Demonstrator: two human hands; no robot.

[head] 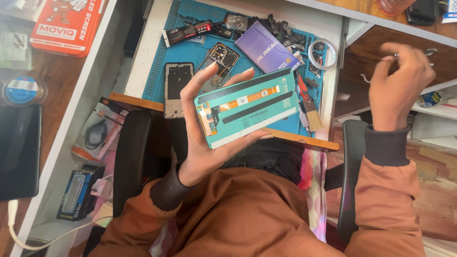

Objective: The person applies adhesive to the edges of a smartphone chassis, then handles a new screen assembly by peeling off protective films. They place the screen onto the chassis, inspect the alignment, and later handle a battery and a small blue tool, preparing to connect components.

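1. The blue work mat [159,62] covers most of the white bench, littered with dismantled phone parts
2. The left hand [204,128] is raised over the lap, palm up, fingers wrapped round a teal screen panel [247,107]; thumb on the near edge, fingertips over the far edge, a firm hold
3. The teal screen panel lies flat in that hand, tilted slightly, its back showing an orange flex ribbon and black strips, held above the front edge of the mat
4. The right hand [397,85] is off to the right near an open drawer, fingers curled together pinching something small and metallic; what it is cannot be told
5. A purple box [266,45] sits on the mat beyond the panel
6. A phone frame [178,88] lies left of the hand
7. A small brush [312,114] rests by the mat's right edge
8. A tape roll [322,53] lies at the far right
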